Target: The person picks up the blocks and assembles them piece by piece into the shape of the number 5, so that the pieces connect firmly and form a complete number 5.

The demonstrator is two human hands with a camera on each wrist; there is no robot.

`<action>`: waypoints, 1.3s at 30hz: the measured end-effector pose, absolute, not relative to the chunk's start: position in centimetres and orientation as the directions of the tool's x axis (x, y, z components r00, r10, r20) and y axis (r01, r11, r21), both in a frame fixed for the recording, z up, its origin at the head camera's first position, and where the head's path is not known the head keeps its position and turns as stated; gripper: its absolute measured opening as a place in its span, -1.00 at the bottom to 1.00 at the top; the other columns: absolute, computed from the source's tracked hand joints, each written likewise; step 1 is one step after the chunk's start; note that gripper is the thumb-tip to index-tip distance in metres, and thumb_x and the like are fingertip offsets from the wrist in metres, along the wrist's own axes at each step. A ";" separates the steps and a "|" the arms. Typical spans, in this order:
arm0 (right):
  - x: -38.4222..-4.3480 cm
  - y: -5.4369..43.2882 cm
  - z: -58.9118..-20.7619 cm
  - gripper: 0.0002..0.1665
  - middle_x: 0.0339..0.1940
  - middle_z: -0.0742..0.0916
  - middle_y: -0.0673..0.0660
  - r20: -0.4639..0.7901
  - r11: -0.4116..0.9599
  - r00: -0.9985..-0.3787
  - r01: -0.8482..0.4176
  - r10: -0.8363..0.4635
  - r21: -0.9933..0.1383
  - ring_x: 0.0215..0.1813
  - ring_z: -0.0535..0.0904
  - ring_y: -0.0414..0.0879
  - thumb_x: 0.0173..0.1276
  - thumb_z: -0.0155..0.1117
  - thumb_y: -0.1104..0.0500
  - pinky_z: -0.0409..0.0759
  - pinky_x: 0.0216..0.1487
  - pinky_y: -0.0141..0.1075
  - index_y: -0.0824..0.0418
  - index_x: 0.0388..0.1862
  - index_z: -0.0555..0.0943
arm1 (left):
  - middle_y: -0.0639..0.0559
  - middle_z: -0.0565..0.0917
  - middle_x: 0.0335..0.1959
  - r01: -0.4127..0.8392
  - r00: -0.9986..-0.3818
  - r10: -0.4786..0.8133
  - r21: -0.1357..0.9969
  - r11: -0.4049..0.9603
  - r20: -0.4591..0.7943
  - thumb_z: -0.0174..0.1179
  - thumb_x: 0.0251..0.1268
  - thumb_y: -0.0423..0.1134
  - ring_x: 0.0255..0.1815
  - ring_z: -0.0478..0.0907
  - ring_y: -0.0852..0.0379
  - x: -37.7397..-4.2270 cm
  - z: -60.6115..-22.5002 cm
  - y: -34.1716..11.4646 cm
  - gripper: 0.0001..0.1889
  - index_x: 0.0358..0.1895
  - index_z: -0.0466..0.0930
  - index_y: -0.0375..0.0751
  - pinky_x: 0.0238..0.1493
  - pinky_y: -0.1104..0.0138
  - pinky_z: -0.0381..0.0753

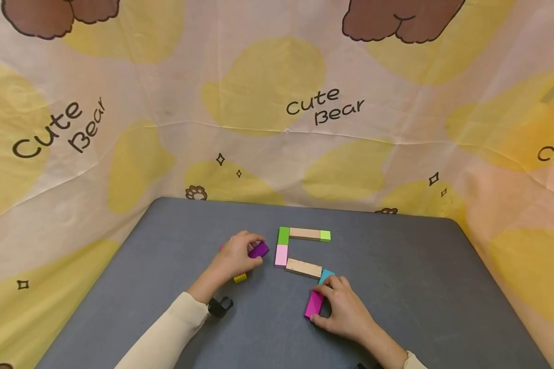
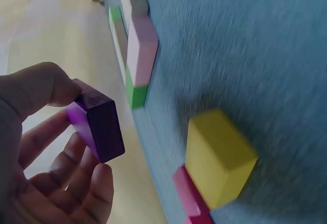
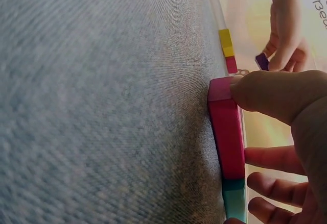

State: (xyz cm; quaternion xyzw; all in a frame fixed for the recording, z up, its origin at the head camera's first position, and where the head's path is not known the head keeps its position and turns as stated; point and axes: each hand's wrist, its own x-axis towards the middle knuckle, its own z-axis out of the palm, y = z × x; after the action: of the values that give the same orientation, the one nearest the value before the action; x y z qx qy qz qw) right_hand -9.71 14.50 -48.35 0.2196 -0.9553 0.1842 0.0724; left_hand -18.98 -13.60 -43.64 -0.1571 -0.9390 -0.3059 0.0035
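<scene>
My left hand [image 1: 234,254] pinches a purple block [image 1: 259,250] between thumb and fingers; the left wrist view has it raised off the table. Below that hand lie a yellow block [image 2: 217,157] and some pinkish-red pieces [image 2: 190,193], mostly covered in the head view. Thumb and fingers of my right hand [image 1: 346,310] grip a magenta block [image 1: 313,304] at its ends, and it lies on the table. Its far end meets a blue block [image 1: 326,275], which is partly behind the fingers. From there a plain wooden block [image 1: 303,268] runs left to a pink block [image 1: 281,255].
Beyond the pink block, the line goes on with a green block [image 1: 283,236], another wooden block [image 1: 304,233] and a small light-green block [image 1: 325,236]. All rest on the grey table [image 1: 397,256]. A printed cloth [image 1: 258,102] hangs around its back and sides.
</scene>
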 end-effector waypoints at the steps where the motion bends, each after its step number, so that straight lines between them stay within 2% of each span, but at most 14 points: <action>1: -9.7 14.5 -48.3 -0.42 -0.25 0.52 -0.10 0.214 0.836 -0.894 -0.445 -0.393 -0.322 -0.17 0.32 -0.21 -0.17 0.56 -0.11 0.47 -0.26 -0.33 0.07 -0.12 0.70 | 0.01 0.60 -0.21 0.315 -0.944 0.313 0.576 0.754 0.107 0.39 -0.07 -0.29 -0.24 0.53 0.09 -18.6 -43.8 -13.5 -0.53 0.04 0.65 -0.11 -0.25 0.27 0.58; 6: -9.8 14.4 -48.2 -0.42 -0.27 0.53 -0.11 0.197 0.837 -0.899 -0.437 -0.392 -0.331 -0.19 0.32 -0.22 -0.16 0.56 -0.11 0.45 -0.27 -0.35 0.07 -0.11 0.70 | 0.03 0.61 -0.23 0.377 -0.912 0.397 0.584 0.719 0.100 0.39 -0.08 -0.32 -0.23 0.52 0.15 -16.9 -44.4 -12.9 -0.53 0.04 0.63 -0.16 -0.25 0.34 0.55; 10: -9.7 14.4 -48.2 -0.42 -0.28 0.54 -0.11 0.200 0.832 -0.897 -0.440 -0.394 -0.337 -0.20 0.33 -0.22 -0.17 0.56 -0.10 0.45 -0.27 -0.35 0.09 -0.12 0.70 | 0.06 0.60 -0.26 0.405 -0.893 0.442 0.587 0.701 0.089 0.40 -0.08 -0.32 -0.26 0.51 0.19 -15.6 -44.9 -12.4 -0.58 -0.03 0.63 -0.18 -0.26 0.39 0.55; 18: -9.8 14.3 -48.1 -0.42 -0.29 0.54 -0.10 0.172 0.839 -0.902 -0.431 -0.396 -0.331 -0.19 0.34 -0.21 -0.15 0.55 -0.13 0.46 -0.28 -0.34 0.08 -0.11 0.70 | 0.11 0.58 -0.31 0.452 -0.855 0.512 0.597 0.663 0.078 0.39 -0.08 -0.32 -0.30 0.48 0.25 -13.7 -46.0 -11.3 -0.67 -0.13 0.65 -0.11 -0.27 0.46 0.54; 29: -9.7 14.3 -48.1 -0.42 -0.31 0.54 -0.13 0.186 0.832 -0.901 -0.434 -0.392 -0.347 -0.20 0.37 -0.22 -0.17 0.56 -0.11 0.46 -0.29 -0.35 0.07 -0.12 0.68 | 0.19 0.63 -0.24 0.517 -0.788 0.616 0.558 0.650 0.012 0.37 -0.08 -0.33 -0.33 0.43 0.38 -12.5 -45.8 -9.8 -0.66 -0.12 0.70 -0.05 -0.30 0.54 0.47; 39: -9.8 14.3 -48.0 -0.41 -0.28 0.54 -0.12 0.147 0.832 -0.906 -0.423 -0.397 -0.357 -0.21 0.35 -0.22 -0.14 0.56 -0.12 0.43 -0.31 -0.38 0.08 -0.10 0.68 | 0.18 0.62 -0.27 0.569 -0.748 0.663 0.523 0.635 0.009 0.36 -0.11 -0.34 -0.36 0.44 0.37 -11.9 -45.7 -8.4 -0.65 -0.13 0.72 -0.07 -0.33 0.56 0.42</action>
State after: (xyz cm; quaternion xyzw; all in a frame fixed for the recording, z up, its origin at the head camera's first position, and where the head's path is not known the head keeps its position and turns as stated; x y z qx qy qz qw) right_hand -9.84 14.28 -47.99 0.2145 -0.9566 0.1942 0.0335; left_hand -11.88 -8.40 -45.66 -0.3425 -0.8994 -0.2554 -0.0925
